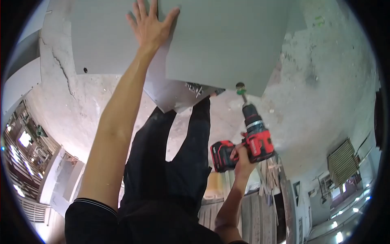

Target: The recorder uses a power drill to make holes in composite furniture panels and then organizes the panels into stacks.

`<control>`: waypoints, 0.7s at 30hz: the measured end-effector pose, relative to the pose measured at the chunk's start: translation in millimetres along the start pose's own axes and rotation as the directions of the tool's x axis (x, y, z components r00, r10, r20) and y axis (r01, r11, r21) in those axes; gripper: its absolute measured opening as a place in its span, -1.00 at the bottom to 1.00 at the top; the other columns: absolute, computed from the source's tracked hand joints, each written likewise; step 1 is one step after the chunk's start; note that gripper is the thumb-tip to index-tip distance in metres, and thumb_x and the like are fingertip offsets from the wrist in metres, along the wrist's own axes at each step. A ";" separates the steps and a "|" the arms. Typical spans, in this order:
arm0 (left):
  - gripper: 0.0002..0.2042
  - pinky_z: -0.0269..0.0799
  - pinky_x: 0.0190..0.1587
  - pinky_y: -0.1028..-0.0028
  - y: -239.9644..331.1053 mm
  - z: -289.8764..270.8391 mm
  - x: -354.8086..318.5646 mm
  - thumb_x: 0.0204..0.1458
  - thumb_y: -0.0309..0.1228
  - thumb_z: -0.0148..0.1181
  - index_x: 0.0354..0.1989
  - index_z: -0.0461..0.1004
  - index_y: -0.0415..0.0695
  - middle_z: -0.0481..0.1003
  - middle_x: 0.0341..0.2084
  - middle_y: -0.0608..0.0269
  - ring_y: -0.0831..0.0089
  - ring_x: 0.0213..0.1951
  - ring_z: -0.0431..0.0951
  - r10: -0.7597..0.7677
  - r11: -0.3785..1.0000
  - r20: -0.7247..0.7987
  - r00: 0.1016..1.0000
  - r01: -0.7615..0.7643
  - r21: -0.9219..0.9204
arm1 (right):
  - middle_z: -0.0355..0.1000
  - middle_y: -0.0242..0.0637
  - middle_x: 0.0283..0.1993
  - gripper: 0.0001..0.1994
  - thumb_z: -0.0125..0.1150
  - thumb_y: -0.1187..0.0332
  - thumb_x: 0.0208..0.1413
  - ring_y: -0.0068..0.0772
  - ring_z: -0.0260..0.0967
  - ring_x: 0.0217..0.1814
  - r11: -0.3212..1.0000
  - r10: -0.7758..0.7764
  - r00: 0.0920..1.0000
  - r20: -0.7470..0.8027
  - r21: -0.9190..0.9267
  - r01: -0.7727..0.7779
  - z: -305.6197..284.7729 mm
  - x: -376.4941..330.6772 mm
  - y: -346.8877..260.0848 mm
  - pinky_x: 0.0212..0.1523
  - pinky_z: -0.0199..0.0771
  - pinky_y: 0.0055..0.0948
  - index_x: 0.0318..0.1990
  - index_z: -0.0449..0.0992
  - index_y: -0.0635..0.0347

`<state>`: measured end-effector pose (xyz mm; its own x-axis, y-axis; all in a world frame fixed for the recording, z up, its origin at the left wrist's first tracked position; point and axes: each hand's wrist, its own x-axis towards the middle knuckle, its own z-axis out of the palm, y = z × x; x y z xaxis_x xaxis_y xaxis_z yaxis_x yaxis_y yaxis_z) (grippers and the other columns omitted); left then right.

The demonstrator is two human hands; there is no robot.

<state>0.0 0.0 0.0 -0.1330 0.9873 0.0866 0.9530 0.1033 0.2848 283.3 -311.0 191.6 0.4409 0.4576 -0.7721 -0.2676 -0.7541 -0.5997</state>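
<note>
My left hand (150,26) lies flat with spread fingers on large grey panels, across the seam between the left panel (107,40) and the right panel (223,44). In my right hand (242,159) is a red and black cordless drill (262,144), gripped by its handle and pointing away from me. Its bit has a round, partly green cutter (241,91) at the near edge of the right panel, by a dark round spot. Whether the cutter touches the panel, I cannot tell. The left panel has a small dark hole (85,70) near its corner.
Under the panels' near edge, a shiny grey surface (172,93) holds some shavings. My legs stand close to it on the stained concrete floor (321,85). Long boards (254,211) and a yellowish container (214,188) lie behind me. A slatted pallet (342,162) stands at right.
</note>
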 end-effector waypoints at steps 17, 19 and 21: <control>-0.09 -0.58 0.56 0.04 -47.9 -17.7 72.4 0.12 0.44 -0.08 0.59 -0.02 0.25 -0.15 0.59 0.08 0.21 0.60 -0.26 -0.005 0.992 0.044 0.999 -0.001 0.129 | 0.36 -0.33 -0.53 -0.68 0.18 0.59 -0.01 -0.54 0.28 -0.69 0.978 -0.022 0.985 0.173 -0.198 0.057 -29.3 6.5 18.1 -0.62 0.26 -0.51 -0.03 0.51 0.42; -0.11 -0.57 0.56 0.02 -61.7 -19.6 79.6 0.13 0.43 -0.08 0.58 -0.01 0.29 -0.12 0.59 0.08 0.21 0.60 -0.25 0.012 0.987 0.047 0.999 -0.019 0.160 | 0.37 -0.34 -0.53 -0.70 0.22 0.56 0.04 -0.55 0.27 -0.69 0.988 -0.025 0.988 0.151 -0.146 0.047 -21.7 3.3 8.7 -0.62 0.25 -0.51 -0.03 0.51 0.40; -0.13 -0.44 0.56 -0.01 -66.8 -26.3 84.1 0.16 0.37 -0.03 0.57 0.04 0.20 -0.09 0.58 0.01 0.12 0.60 -0.22 0.006 0.981 0.026 1.000 -0.011 0.196 | 0.36 -0.39 -0.55 -0.71 0.26 0.53 0.09 -0.57 0.26 -0.68 0.979 -0.018 0.977 0.212 -0.193 0.060 -13.3 1.5 -6.3 -0.61 0.23 -0.53 -0.01 0.51 0.38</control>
<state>-82.0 72.9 13.4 -0.1203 0.9907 0.0631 0.9892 0.1143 0.0916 297.1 -311.9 197.0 0.2536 0.5605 -0.7883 -0.0707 -0.8021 -0.5930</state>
